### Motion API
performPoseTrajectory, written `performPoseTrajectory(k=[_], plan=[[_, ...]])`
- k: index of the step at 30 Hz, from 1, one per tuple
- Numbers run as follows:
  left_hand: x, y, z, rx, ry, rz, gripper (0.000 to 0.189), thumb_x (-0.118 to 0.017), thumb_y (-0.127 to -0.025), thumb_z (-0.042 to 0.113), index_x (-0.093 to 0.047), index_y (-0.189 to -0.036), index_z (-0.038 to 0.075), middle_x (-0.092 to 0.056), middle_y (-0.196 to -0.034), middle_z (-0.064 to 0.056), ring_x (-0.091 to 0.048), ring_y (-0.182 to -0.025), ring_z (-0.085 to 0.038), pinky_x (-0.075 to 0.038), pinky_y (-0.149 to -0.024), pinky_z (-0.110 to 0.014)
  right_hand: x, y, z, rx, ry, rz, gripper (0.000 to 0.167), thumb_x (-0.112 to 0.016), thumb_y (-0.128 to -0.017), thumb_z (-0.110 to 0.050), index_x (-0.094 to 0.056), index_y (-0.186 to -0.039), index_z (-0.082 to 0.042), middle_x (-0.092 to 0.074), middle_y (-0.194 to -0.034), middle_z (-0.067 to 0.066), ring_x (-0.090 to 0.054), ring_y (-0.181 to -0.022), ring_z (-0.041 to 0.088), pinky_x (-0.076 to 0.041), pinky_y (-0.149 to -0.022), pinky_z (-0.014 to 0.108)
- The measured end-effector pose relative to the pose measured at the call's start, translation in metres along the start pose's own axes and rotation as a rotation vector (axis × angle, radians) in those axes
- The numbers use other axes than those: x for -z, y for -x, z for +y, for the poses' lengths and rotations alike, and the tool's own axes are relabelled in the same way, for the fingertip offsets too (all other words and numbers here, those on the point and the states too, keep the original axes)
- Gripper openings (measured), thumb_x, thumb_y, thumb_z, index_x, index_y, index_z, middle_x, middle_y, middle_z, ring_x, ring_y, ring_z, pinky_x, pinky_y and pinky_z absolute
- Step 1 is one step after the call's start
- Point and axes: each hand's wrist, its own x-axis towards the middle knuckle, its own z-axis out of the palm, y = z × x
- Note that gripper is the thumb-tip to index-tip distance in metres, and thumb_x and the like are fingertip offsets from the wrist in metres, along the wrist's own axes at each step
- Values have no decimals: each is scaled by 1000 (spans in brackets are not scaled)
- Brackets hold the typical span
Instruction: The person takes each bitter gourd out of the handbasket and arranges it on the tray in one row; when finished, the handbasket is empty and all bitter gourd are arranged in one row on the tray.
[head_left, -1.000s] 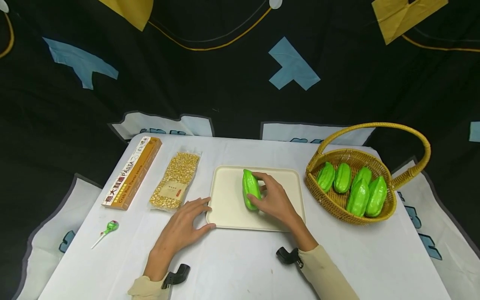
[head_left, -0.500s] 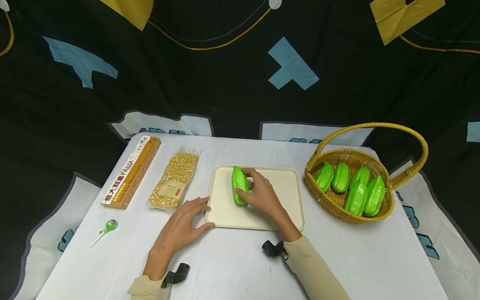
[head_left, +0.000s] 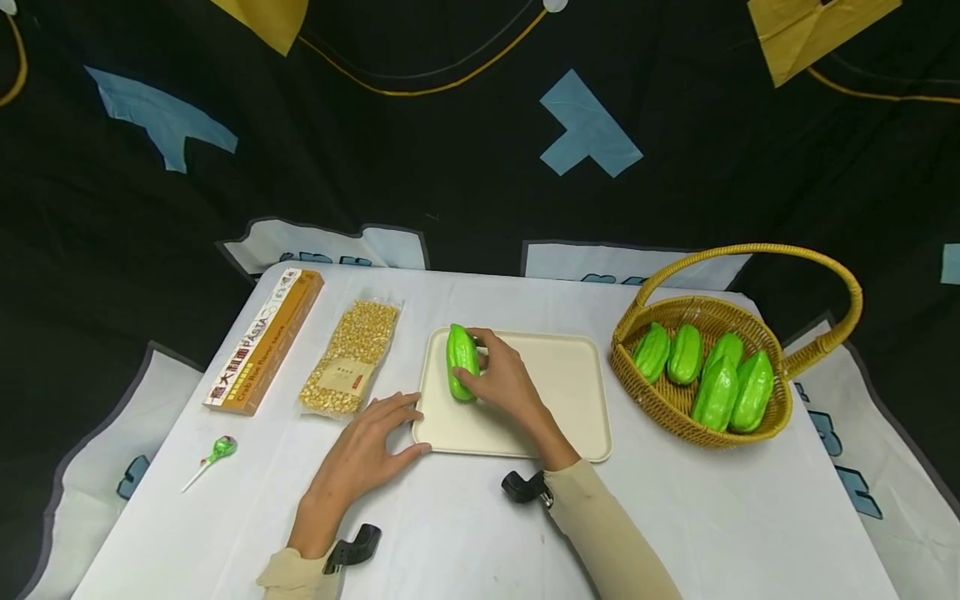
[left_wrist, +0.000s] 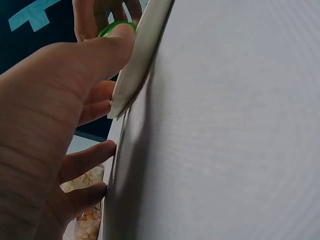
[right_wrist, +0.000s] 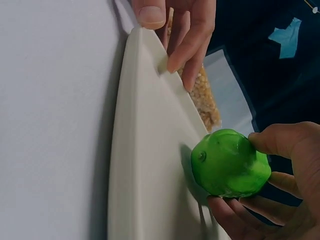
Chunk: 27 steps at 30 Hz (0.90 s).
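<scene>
My right hand (head_left: 504, 379) holds a bright green, ridged, gourd-like vegetable (head_left: 461, 364), with the thumb on its near side and fingers on its far side. It lies lengthwise at the left part of a cream rectangular tray (head_left: 551, 400). The right wrist view shows the stem end of this green gourd (right_wrist: 230, 162) close against the tray surface, between thumb and fingers. My left hand (head_left: 363, 454) rests at the tray's front left corner, fingers spread and relaxed. Seen from the left wrist, its thumb (left_wrist: 112, 50) touches the tray rim (left_wrist: 142, 55).
At right stands a wicker basket (head_left: 647, 402) with a tall handle, holding several similar green gourds (head_left: 716, 392). Left of the tray lie a bag of corn kernels (head_left: 363, 333), a pasta box (head_left: 266, 342) and a green lollipop (head_left: 223, 447). A dark cloth (head_left: 420, 167) hangs behind the table.
My right hand has carried the green gourd leftward across the tray, from its middle to near the left edge. The left hand has stayed at the tray's corner.
</scene>
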Motion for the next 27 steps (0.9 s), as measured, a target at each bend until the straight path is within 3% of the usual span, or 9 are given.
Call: performPoseTrajectory(k=[12, 19, 27], plan=[[2, 2, 0, -29, -4, 0, 39, -92, -87, 36, -78, -115, 13, -66, -149, -10, -60, -139, -39, -44, -122, -61, -16, -12, -4, -47, 6, 1, 68, -83, -95, -25, -54, -155, -10, -67, -143, 16, -77, -110, 25, -64, -93, 41], [0, 4, -2, -36, -7, 17, 40, -93, -85, 33, -78, -116, 12, -66, -148, -10, -60, -138, -43, -42, -121, -66, -24, -18, -5, -70, 1, 19, 66, -83, -96, -27, -55, -153, -7, -71, -136, 19, -77, -103, 26, -65, -86, 39], [0, 4, -2, -19, -7, -6, 42, -91, -88, 36, -77, -120, 13, -65, -151, -9, -58, -142, -41, -40, -124, -62, -33, -21, -9, -97, -2, 15, 66, -80, -98, -31, -54, -153, -5, -73, -132, 21, -78, -104, 28, -66, -84, 38]])
